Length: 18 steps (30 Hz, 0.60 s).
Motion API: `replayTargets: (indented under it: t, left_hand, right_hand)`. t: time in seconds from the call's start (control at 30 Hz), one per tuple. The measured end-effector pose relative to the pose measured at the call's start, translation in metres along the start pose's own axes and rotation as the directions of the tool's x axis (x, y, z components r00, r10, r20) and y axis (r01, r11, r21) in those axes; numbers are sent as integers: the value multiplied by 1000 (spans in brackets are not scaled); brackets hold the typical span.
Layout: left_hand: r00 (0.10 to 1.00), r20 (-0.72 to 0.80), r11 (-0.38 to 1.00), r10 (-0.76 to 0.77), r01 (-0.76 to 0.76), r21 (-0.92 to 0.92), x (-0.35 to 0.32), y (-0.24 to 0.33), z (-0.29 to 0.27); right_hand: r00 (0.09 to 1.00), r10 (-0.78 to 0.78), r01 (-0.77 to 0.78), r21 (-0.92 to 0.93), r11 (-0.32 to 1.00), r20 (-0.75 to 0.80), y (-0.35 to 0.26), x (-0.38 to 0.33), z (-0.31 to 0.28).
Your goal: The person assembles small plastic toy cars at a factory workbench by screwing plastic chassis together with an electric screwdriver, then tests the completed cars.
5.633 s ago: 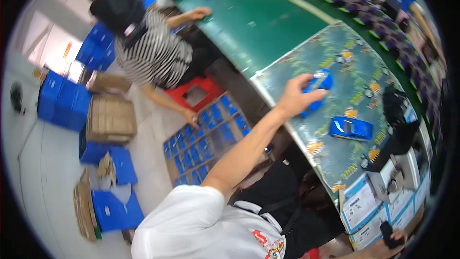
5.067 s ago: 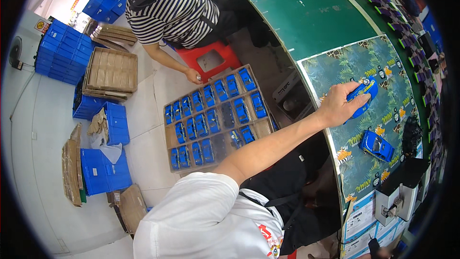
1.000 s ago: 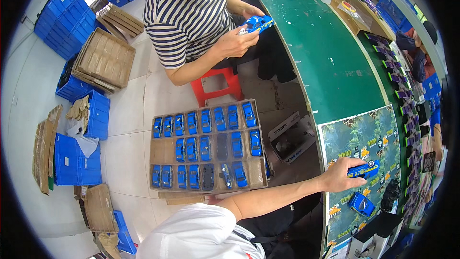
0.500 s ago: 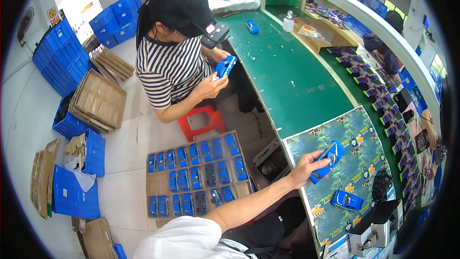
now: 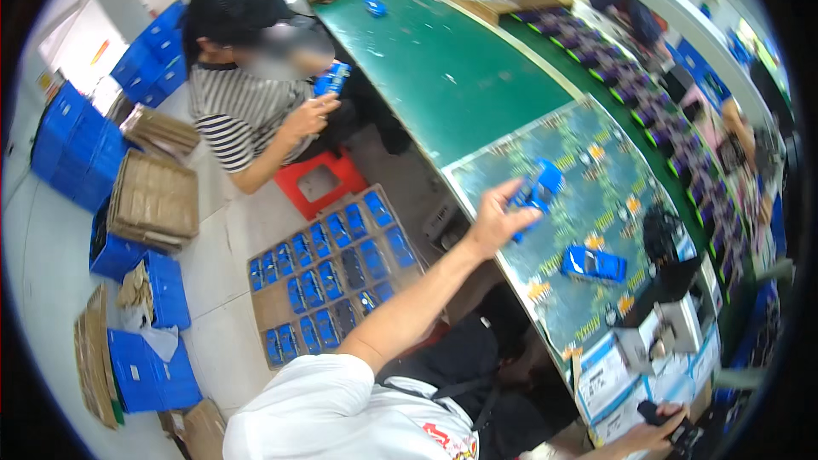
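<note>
My left hand [image 5: 492, 223] is closed on a blue toy car [image 5: 545, 183], held above the patterned mat [image 5: 486, 170]; hand and car are slightly blurred. On the mat a second blue toy car [image 5: 594, 264] lies to the right of that hand. In the lower right corner my right hand [image 5: 652, 434] is closed on a small black part [image 5: 684, 436] whose exact kind I cannot make out. Several black parts [image 5: 661, 234] are heaped at the mat's right side.
A co-worker at left holds a blue car [image 5: 332, 79]. Between us a cardboard tray [image 5: 277, 302] of blue cars stands low. A grey metal fixture [image 5: 656, 336] stands by the mat. Purple-and-black parts [image 5: 630, 89] line the far side. Blue crates [image 5: 149, 370] stand at left.
My view has swung, so the scene sits further left and higher. My right hand has come into view at lower right with a black part. My left hand keeps hold of the car.
</note>
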<state>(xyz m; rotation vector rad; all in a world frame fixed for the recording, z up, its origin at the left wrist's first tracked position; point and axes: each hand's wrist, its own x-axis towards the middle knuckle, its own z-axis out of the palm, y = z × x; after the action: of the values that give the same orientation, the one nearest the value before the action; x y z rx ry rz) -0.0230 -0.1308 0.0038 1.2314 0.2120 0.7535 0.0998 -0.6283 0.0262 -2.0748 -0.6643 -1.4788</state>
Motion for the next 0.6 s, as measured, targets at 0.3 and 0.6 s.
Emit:
replayTargets:
  t: [0.3,0.6]
  left_hand:
    - [991,-113,996,66,-59,68,-2,-6,21]
    - [988,-127,993,83,-71,97,-6,-6,22]
  right_hand:
    - [764,612,-593,596,541,205,-36,19,-9]
    - [774,593,-600,554,577,220,-41,20,-1]
